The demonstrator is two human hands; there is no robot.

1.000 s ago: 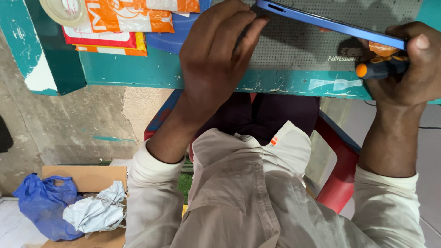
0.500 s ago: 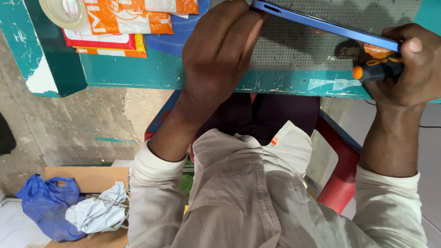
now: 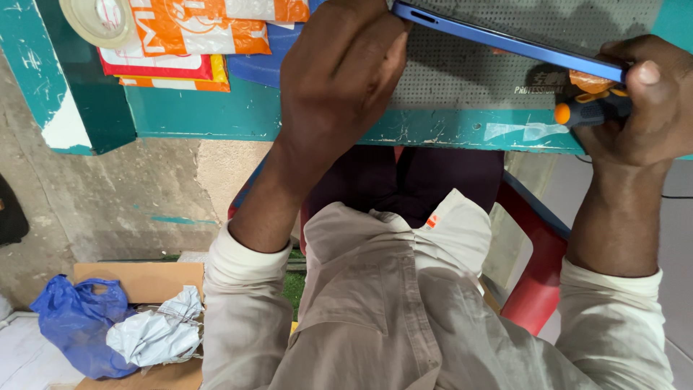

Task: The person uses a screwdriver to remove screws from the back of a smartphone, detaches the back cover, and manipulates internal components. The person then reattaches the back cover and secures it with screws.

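Teal worktop, paint chipped at near edge; grey perforated mat on top. Slim blue phone tilted on edge over mat, pinched between hands: left hand closed over its end, right hand gripping other end plus orange-black screwdriver. Tape roll, orange packets at far-left corner.

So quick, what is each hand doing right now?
Left hand: closed down on the blue phone, holding it.
Right hand: shut on the orange-and-black screwdriver, thumb at the phone's end.
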